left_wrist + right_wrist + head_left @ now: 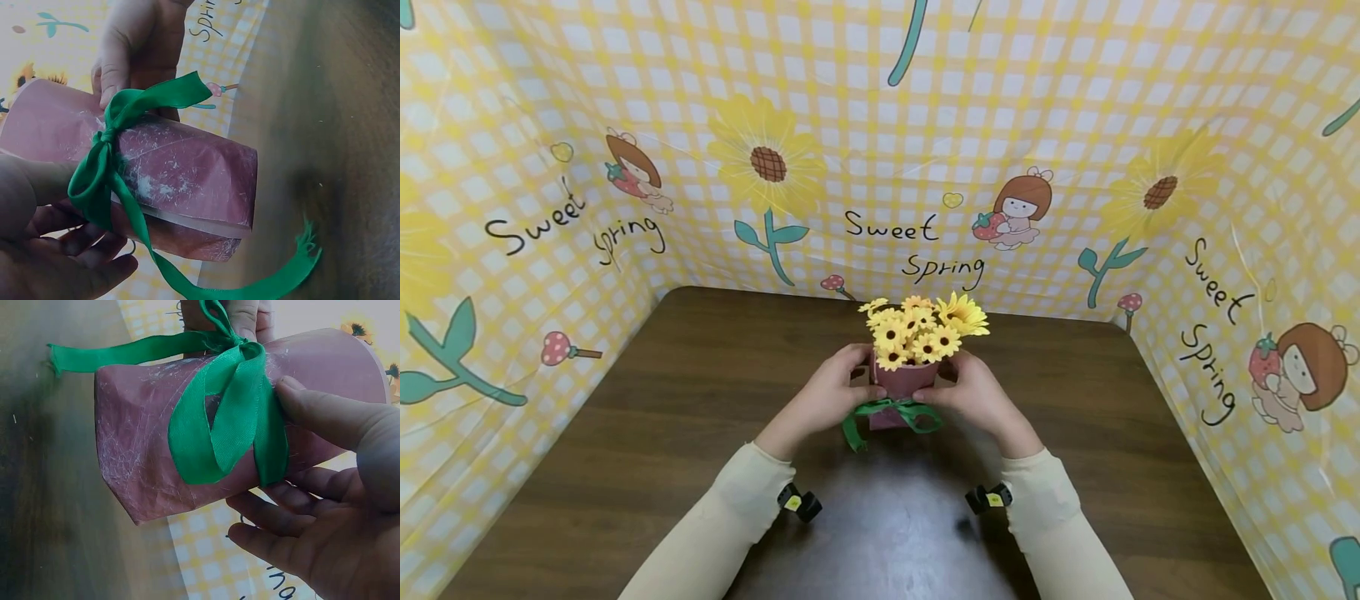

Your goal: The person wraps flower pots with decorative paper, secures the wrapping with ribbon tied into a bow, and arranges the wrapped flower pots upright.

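A small bouquet of yellow daisy-like flowers (910, 329), with one larger sunflower (962, 315) at its right, stands upright in a pink paper wrap (904, 382). My left hand (827, 392) grips the wrap's left side, thumb in front and fingers behind. From the other side my right hand (979, 393) holds it in the same way. Below the thumbs a green ribbon (215, 425) is tied round the wrap in a bow. In the left wrist view one frayed ribbon tail hangs loose past the wrap's creased, whitish-scuffed lower part (181, 162).
The brown wooden table (722, 358) spreads around the bouquet. Behind and at both sides rises a yellow-checked cloth (865, 158) printed with sunflowers and "Sweet Spring". Each wrist carries a small black camera, the left wrist camera (800, 502) and the right wrist camera (988, 499).
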The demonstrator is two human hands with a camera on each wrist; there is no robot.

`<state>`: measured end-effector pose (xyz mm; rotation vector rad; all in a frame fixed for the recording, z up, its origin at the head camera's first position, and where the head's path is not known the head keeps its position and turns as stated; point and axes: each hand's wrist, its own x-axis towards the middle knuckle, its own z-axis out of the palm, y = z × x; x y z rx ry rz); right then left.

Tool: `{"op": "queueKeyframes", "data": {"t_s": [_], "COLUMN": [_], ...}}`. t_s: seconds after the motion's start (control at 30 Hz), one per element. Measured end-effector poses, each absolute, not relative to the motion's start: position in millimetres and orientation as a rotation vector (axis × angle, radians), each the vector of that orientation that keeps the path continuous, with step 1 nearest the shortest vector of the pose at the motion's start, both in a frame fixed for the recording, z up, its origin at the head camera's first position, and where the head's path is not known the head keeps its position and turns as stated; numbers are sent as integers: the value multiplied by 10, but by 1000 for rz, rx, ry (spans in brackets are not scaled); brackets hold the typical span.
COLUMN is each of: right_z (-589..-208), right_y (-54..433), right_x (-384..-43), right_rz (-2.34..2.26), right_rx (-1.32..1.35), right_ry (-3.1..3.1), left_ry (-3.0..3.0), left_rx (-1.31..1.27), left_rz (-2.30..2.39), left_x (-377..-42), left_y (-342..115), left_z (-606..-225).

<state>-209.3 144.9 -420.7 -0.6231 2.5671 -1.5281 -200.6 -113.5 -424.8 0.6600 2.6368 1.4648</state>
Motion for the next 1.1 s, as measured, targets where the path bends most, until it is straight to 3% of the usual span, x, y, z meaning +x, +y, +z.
{"op": "queueKeyframes", "data": {"t_s": [1.1], "right_z": [-4333], "right_y": [1367], "right_x": [-2114], "right_rz": [-1531], "right_rx": [-614], "right_ry": [2526], "left_ry": [2656], "left_rx": [515], "left_rz": [1392], "left_x": [-1985], "left_y": [-1079], "left_z": [-4318]}}
